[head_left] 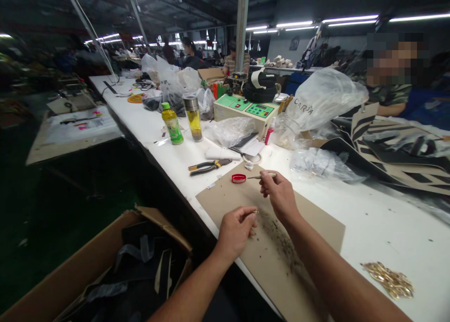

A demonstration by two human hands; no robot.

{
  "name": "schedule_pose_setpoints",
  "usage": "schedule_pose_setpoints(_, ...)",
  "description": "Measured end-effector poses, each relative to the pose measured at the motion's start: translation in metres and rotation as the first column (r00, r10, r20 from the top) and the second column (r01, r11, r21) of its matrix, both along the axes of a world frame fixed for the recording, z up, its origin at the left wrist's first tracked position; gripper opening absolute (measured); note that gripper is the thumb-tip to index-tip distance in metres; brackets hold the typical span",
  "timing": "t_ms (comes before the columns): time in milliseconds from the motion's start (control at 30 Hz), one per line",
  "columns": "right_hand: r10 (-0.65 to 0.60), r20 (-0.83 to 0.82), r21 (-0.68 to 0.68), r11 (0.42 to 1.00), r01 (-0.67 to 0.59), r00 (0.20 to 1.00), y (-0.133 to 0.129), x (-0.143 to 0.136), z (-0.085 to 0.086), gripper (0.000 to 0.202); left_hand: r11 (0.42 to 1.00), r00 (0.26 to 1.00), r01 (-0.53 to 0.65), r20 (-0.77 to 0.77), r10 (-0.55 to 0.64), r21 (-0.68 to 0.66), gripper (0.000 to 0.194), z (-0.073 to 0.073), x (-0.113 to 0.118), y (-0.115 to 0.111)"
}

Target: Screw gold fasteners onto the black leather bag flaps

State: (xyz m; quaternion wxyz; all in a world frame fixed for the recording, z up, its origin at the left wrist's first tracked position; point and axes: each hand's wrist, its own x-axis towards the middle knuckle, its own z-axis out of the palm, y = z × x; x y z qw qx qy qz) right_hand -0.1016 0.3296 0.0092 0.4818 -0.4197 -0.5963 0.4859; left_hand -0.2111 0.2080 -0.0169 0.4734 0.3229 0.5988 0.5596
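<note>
Between the thumb and forefinger of my left hand (235, 233) is a small gold metal piece (256, 212). My right hand (278, 193) is closed around a thin, pointed tool (259, 176) with a pale handle; its exact kind is unclear. The tool's tip points left, close to a small red-rimmed container (238, 181). Under both hands lies a brown cardboard sheet (316, 219), with dark specks scattered over it beside my left hand. Shiny gold metal pieces (390, 280) form a loose pile on the white table to the right.
Pliers (210, 166), a green-capped bottle (172, 124) and a tumbler (193, 118) stand or lie beyond the sheet. Behind them is a machine with green panels (242, 107). An open carton (101, 251) sits lower left. At the right, a person (390, 97) is beside plastic bags (325, 99).
</note>
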Motion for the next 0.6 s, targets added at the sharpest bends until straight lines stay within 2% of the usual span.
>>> schedule_pose_setpoints(167, -0.017, -0.086, -0.054, 0.998, 0.013, 0.996, -0.038, 0.042, 0.002, 0.038, 1.0, 0.998, -0.01, -0.065, 0.011, 0.017, 0.029, 0.0, 0.006, -0.001)
schedule_pose_setpoints(267, -0.041, -0.069, -0.067, 0.997, 0.037, 0.997, -0.057, 0.057, 0.001, 0.034, 0.999, 0.994, -0.015, -0.11, 0.018, 0.029, 0.027, -0.002, 0.01, -0.002)
schedule_pose_setpoints(400, -0.042, 0.009, -0.031, 0.999, 0.042, 0.999, -0.067, 0.063, -0.001, 0.032, 0.999, 0.987, -0.018, -0.161, 0.025, 0.049, 0.026, -0.005, 0.013, -0.003)
schedule_pose_setpoints(600, -0.062, 0.093, 0.014, 0.998, 0.061, 0.994, -0.069, 0.065, -0.001, 0.03, 0.997, 0.977, -0.009, -0.211, 0.026, 0.082, 0.024, -0.009, 0.014, -0.003)
